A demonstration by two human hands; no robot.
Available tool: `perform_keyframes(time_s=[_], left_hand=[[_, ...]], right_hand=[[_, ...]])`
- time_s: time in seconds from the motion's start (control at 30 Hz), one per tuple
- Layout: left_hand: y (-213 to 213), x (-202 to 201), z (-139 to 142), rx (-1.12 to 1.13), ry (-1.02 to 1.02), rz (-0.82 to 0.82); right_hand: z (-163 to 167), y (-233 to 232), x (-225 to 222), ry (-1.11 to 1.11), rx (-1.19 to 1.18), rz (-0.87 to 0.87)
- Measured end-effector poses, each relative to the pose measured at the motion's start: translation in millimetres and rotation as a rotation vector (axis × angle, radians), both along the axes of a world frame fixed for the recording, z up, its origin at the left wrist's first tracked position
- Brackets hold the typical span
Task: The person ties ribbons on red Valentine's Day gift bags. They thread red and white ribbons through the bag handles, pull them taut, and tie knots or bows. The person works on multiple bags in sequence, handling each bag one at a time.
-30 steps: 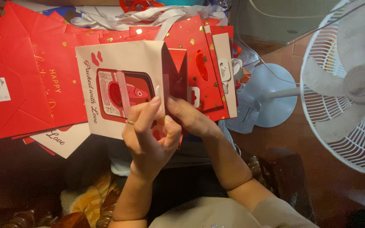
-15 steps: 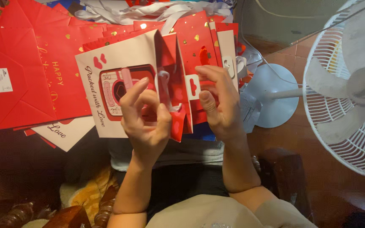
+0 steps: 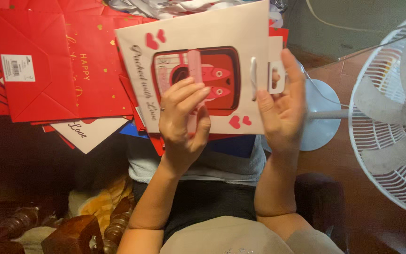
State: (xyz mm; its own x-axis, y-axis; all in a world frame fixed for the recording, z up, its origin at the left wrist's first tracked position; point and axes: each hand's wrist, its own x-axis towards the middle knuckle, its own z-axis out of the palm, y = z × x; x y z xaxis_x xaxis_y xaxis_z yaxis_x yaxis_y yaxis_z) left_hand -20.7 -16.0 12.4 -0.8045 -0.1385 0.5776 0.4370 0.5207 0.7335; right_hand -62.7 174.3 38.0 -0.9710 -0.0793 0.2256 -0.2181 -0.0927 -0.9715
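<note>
Above a heap of red gift bags [image 3: 48, 70] beside a white fan [image 3: 391, 113], the cream gift bag [image 3: 198, 51] now lies flattened and raised, left hand [image 3: 182, 120] pinching its front, right hand [image 3: 280, 106] open-fingered steadying its handle edge.

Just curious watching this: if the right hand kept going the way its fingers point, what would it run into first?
Probably the white hang tab at the edge of the cream paper gift bag; the right hand already has fingertips beside it, though depth is unclear.
</note>
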Motion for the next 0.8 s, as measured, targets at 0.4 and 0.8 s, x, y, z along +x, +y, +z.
perform_keyframes(time_s=[0.4,0.8], left_hand=[[0,-52,-40,-0.648,-0.251,0.226],[-113,7,-33,-0.570,-0.435,0.331]], right_hand=[[-38,-73,-42,0.454,1.092,-0.066],[-48,-70,-44,0.484,1.127,0.002]])
